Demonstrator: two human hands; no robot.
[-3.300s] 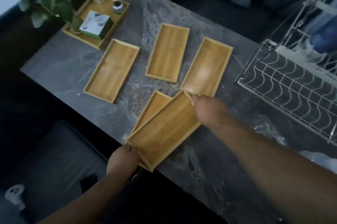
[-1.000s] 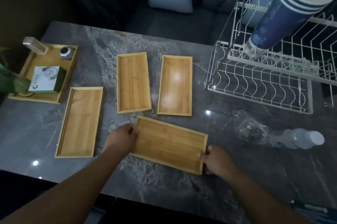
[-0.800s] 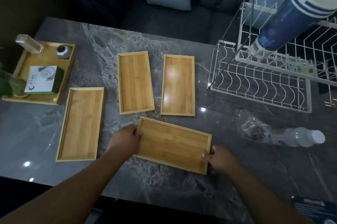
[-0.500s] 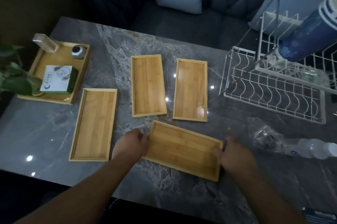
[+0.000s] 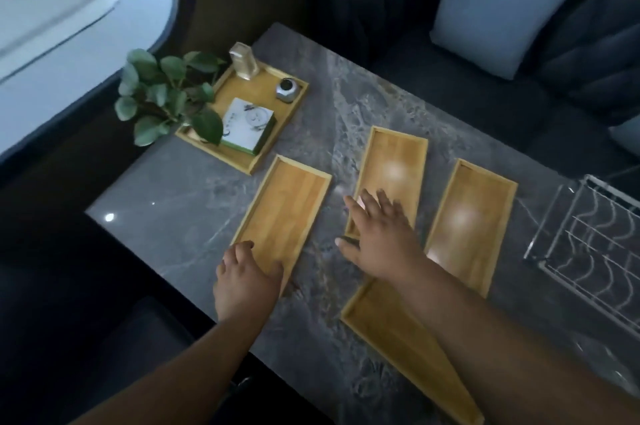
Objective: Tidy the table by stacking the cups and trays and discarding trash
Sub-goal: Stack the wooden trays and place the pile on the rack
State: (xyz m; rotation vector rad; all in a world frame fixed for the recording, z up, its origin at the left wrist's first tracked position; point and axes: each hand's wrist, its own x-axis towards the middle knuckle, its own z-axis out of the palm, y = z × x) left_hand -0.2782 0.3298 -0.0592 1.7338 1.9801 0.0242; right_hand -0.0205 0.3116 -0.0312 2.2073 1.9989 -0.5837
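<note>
Tray stacking barely started; both hands reaching for loose trays.

Left hand (image 5: 246,281) rests on the near corner of the left tray (image 5: 282,216), fingers curled at its rim; whether it grips, cannot tell. Right hand (image 5: 379,237) is spread open, flat over the near end of the middle tray (image 5: 391,175), holding nothing. A third tray (image 5: 469,223) lies just beside it on the table (image 5: 194,196). The near tray (image 5: 398,341) sits partly under the right forearm; may be a stack, unclear. Three trays left to gather, by the look. Wire rack (image 5: 588,251) at right; no cups or trash visible.
</note>
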